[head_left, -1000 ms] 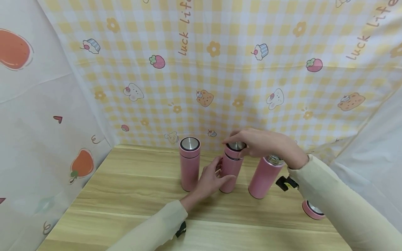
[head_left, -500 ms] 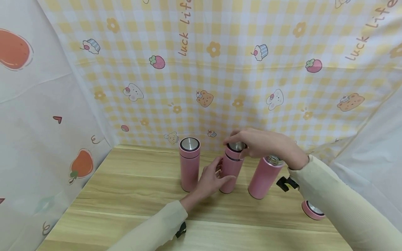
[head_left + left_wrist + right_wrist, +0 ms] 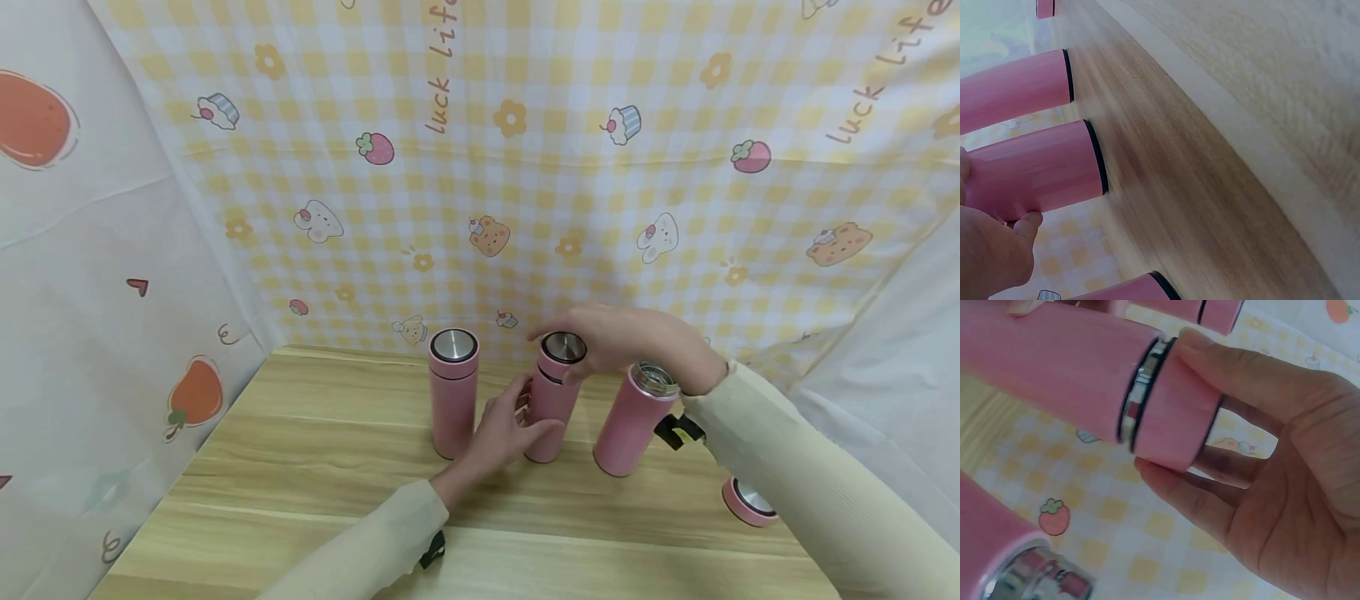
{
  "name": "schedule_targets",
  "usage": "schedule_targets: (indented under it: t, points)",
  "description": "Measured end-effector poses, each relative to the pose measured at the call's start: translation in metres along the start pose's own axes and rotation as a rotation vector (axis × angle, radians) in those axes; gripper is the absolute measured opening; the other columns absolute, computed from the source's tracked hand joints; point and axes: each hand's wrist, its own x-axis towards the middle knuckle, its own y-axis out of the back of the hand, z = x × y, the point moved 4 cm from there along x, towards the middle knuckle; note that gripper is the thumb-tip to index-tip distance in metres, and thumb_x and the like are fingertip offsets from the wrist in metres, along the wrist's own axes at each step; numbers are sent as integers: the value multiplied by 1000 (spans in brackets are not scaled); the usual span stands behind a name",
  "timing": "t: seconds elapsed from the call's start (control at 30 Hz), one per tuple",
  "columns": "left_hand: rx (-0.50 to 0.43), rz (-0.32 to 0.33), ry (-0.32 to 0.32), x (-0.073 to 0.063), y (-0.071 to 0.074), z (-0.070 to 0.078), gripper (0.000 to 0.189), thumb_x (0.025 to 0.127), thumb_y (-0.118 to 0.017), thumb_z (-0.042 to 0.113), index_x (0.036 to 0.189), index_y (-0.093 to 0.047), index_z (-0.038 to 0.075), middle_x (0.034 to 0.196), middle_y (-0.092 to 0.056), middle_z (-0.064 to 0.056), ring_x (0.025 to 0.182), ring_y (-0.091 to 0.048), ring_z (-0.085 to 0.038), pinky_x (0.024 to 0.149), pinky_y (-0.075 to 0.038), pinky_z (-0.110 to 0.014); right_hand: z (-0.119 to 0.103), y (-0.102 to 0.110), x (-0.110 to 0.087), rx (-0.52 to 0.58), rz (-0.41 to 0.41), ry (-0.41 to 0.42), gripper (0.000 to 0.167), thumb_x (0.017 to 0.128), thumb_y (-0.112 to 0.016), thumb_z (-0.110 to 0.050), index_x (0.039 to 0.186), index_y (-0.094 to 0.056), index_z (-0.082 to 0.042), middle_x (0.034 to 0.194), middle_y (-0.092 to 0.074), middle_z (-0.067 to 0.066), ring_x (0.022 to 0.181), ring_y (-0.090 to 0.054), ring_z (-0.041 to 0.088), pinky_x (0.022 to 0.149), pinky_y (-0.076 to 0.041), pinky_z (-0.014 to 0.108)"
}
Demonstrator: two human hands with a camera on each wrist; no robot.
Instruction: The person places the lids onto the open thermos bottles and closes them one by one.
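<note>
A pink thermos bottle (image 3: 553, 408) stands upright in the middle of three on the table. My left hand (image 3: 504, 427) grips its body low down, fingers behind and thumb across the front. Over its top, my right hand (image 3: 626, 340) holds the pink lid (image 3: 1175, 412) between thumb and fingertips. In the right wrist view a narrow band of shiny steel neck (image 3: 1141, 394) shows between lid and body. The lid's round steel top (image 3: 564, 347) faces up in the head view. Some right-hand fingers are hidden behind the lid in the head view.
A capped pink thermos (image 3: 453, 412) stands at the left. To the right is an uncapped one (image 3: 630, 429) with its steel mouth exposed, under my right wrist. A loose pink lid (image 3: 748, 502) lies beside my right sleeve. A checked yellow cloth (image 3: 375, 250) hangs behind the table (image 3: 300, 467).
My right fingers have shifted around the lid, and the wrist has drawn slightly left, showing more of the lid's top and the uncapped bottle's mouth. My left hand stays on the bottle.
</note>
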Motion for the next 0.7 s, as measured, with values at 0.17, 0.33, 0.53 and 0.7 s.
schedule_targets:
  t: [0.17, 0.33, 0.53, 0.7]
  points:
    - [-3, -7, -9, 0, 0, -1, 69, 90, -81, 27, 149, -46, 18, 140, -57, -2, 127, -54, -18, 101, -48, -34, 1, -1, 1, 0, 2, 13, 54, 80, -86, -3, 130, -67, -11, 120, -67, 1, 100, -63, 15, 84, -54, 37]
    - [-3, -9, -13, 0, 0, -1, 69, 90, -81, 26, 149, -46, 17, 141, -56, -3, 127, -54, -18, 101, -48, -34, 1, -1, 1, -11, 14, 22, 51, 80, -86, -4, 127, -68, -11, 116, -68, 0, 93, -63, 13, 79, -54, 33]
    - [5, -6, -16, 0, 0, -1, 68, 90, -81, 27, 148, -47, 16, 140, -57, -2, 127, -54, -18, 101, -48, -34, 0, -2, 1, 9, 53, 71, 44, 81, -84, -3, 122, -70, -10, 108, -70, -4, 85, -63, 10, 74, -55, 33]
    - [11, -6, -25, 0, 0, -2, 68, 90, -82, 26, 147, -47, 17, 140, -58, -2, 126, -55, -18, 100, -49, -34, 0, -3, 0, 25, 66, 96, 39, 82, -82, -2, 118, -71, -12, 101, -68, -7, 78, -61, 10, 69, -54, 31]
